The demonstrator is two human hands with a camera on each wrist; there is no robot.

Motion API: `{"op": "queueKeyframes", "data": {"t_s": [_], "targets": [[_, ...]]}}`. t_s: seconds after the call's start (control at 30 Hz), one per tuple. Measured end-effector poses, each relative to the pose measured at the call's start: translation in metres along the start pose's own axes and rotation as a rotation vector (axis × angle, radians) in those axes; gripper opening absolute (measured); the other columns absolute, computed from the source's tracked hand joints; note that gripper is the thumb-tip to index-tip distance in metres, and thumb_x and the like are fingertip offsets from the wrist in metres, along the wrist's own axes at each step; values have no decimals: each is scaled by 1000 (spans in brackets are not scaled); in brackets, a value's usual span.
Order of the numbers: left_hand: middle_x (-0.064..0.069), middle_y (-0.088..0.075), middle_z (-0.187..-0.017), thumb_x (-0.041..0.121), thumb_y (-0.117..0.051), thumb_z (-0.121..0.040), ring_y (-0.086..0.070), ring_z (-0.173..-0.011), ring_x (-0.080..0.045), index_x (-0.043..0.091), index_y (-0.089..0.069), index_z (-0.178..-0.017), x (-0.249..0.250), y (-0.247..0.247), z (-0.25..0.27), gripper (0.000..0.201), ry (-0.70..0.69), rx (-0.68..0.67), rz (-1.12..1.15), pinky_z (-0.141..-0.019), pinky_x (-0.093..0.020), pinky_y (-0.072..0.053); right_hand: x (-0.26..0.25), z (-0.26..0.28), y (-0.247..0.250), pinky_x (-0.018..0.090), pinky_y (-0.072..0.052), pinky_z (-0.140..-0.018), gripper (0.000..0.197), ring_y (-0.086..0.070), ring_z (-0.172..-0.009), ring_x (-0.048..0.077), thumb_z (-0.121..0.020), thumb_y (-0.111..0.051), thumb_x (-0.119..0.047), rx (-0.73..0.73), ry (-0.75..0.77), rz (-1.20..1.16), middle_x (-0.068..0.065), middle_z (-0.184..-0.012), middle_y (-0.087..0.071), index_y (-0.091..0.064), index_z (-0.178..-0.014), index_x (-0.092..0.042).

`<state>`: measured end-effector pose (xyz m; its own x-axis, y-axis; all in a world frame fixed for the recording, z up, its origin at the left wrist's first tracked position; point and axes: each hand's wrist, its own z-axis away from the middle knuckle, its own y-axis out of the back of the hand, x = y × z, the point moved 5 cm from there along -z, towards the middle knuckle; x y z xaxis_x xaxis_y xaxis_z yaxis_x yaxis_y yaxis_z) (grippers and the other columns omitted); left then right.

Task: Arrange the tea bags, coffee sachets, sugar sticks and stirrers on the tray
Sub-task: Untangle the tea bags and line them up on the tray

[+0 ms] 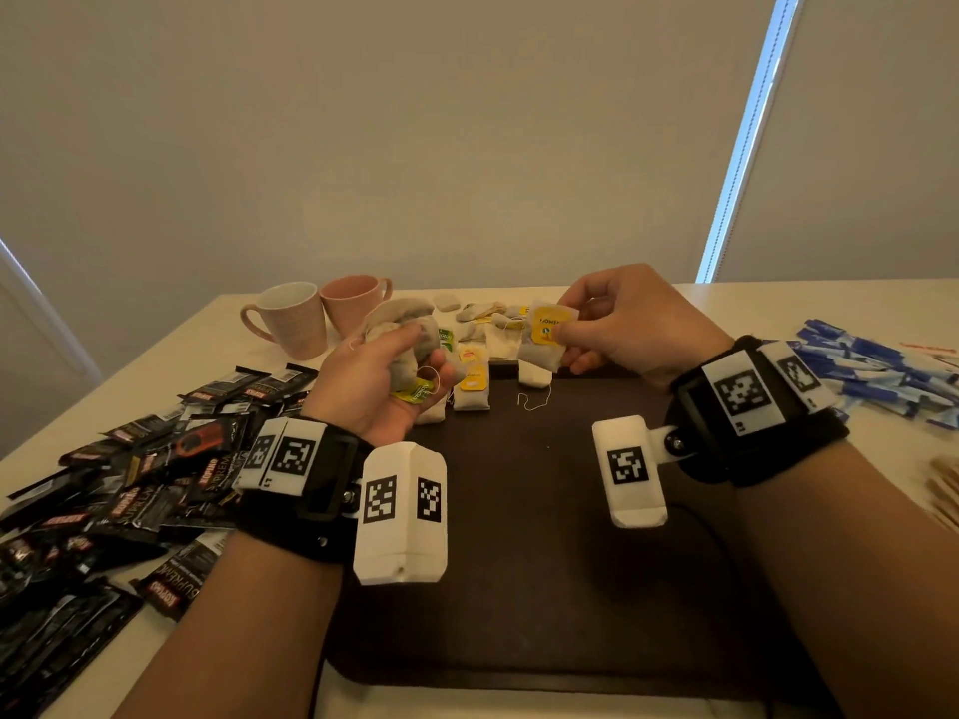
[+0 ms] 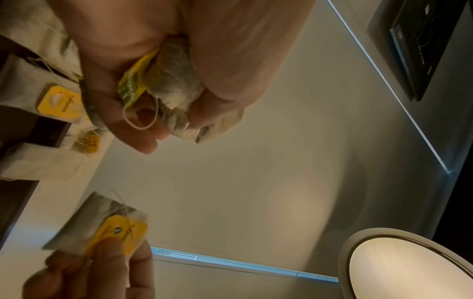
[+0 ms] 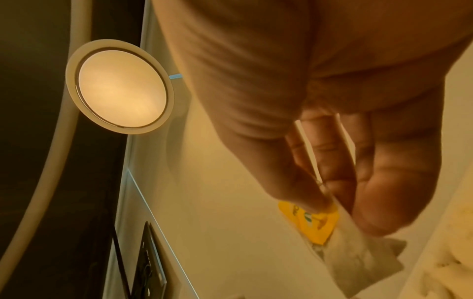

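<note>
My left hand [image 1: 399, 363] grips a bunch of tea bags [image 1: 410, 324] above the far left corner of the dark tray [image 1: 519, 537]; in the left wrist view the bunch [image 2: 174, 85] shows a yellow-green tag between my curled fingers. My right hand [image 1: 565, 334] pinches a single tea bag with a yellow tag [image 1: 545, 334] above the tray's far edge, and the same bag [image 3: 358, 261] [image 2: 102, 228] appears in both wrist views. A couple of tea bags [image 1: 472, 386] lie on the tray's far edge. More tea bags [image 1: 488, 313] lie on the table beyond.
Black coffee sachets [image 1: 119, 490] are heaped on the table at the left. Blue sugar sticks [image 1: 882, 371] lie at the right, with wooden stirrers [image 1: 947, 490] at the right edge. A white mug [image 1: 290, 319] and a pink mug [image 1: 353, 301] stand at the back left.
</note>
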<state>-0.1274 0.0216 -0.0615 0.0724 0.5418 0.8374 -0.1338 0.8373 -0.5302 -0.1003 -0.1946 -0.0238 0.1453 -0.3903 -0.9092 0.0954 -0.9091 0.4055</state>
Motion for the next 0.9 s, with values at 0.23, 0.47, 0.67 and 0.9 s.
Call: {"op": "queueKeyframes", "data": {"t_s": [0.23,0.47,0.67,0.9], "targets": [[-18,-58,-100,5,-55,-97,-60,-75,-22,4,-52,-131,1,1,0,34,5,9,-1,-53,-29,-55,16,-1,-41,36,-62,-72,10,-73,-74,29,-87,-71,-2,-194,-34,176,18,-84,-74,-65,-89,-8],[-20,-57,-104,4,-56,-96,-60,-78,-23,5,-52,-132,2,4,-1,37,8,9,25,-54,-30,-56,8,-35,-74,20,-50,-45,11,-64,-48,10,-85,-76,-5,-311,-112,374,8,-72,-70,-66,-82,-10],[-18,-58,-101,5,-56,-96,-60,-78,-22,7,-53,-129,5,9,-4,33,15,16,34,-53,-29,-55,7,-66,-90,19,-44,-52,14,-57,-64,7,-80,-83,-19,-238,-59,607,-4,-77,-65,-72,-88,-16],[-20,-58,-99,4,-55,-96,-60,-72,-21,6,-56,-122,6,6,0,26,5,-8,26,-52,-29,-55,18,-74,-94,29,-61,-63,26,-69,-62,18,-79,-83,-16,-220,-111,631,4,-71,-69,-70,-99,-7]]}}
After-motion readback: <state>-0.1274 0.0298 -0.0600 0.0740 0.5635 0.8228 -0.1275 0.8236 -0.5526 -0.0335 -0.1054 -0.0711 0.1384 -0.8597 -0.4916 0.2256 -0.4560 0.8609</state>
